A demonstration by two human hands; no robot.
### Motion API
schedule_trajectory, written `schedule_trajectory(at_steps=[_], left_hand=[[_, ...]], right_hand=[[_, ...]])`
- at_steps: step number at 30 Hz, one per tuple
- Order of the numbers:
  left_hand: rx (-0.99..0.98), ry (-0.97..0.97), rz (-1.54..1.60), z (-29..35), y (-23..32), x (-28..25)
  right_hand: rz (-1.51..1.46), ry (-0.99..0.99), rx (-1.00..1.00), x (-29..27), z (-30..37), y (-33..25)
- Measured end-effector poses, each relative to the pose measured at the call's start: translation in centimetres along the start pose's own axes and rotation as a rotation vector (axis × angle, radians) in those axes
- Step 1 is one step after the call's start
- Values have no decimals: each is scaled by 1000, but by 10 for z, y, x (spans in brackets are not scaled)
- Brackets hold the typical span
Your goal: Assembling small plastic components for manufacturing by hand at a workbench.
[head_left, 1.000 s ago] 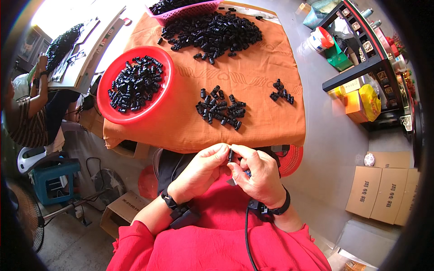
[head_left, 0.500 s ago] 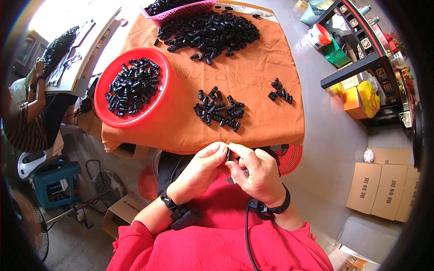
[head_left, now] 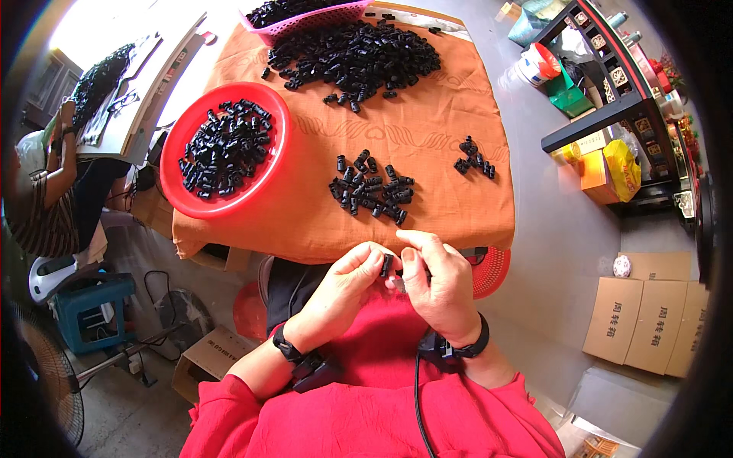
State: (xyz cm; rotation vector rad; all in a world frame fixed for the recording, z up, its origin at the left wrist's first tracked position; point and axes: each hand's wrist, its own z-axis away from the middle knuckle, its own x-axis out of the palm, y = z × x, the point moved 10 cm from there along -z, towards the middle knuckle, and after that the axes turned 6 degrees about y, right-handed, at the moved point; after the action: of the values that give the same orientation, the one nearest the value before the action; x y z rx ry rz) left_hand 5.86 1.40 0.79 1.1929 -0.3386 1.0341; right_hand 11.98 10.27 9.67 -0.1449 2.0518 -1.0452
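Between thumb and finger, my left hand [head_left: 347, 286] grips a small black cylindrical plastic piece [head_left: 387, 265] upright, just off the table's near edge. Close beside it is my right hand [head_left: 441, 286], its fingers curled and its thumb and index tips a little apart. Something dark shows inside that hand, mostly hidden. Straight ahead on the orange cloth lies a small group of similar black pieces [head_left: 370, 187]. A smaller cluster [head_left: 475, 158] sits to the right. Many more fill a red round basin [head_left: 282, 153] at the left, and a large heap [head_left: 359, 61] lies at the far side.
A pink basket [head_left: 305, 24] with more black pieces stands behind the heap on the orange-covered table [head_left: 443, 221]. At left, another person [head_left: 57, 175] sits by a white table. A blue stool [head_left: 95, 309], a fan [head_left: 50, 382] and cardboard boxes [head_left: 641, 320] stand around.
My right thumb and index finger have drawn back from the black piece and the index has lifted. The piece now shows more fully in my left hand.
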Motion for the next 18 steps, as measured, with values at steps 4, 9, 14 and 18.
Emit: schedule_trajectory(at_steps=[4,9,14,18], left_hand=[[8,-25,33,0,0,0],[3,-17,17,0,-2,-4],[9,-6,18,0,-1,-5],[26,9,21,-1,3,-2]], right_hand=[[92,19,-108,6,-3,-9],[143,15,-102,10,-4,-8],[134,2,-97,13,-5,-7],[38,-30,2,15,-5,-1]])
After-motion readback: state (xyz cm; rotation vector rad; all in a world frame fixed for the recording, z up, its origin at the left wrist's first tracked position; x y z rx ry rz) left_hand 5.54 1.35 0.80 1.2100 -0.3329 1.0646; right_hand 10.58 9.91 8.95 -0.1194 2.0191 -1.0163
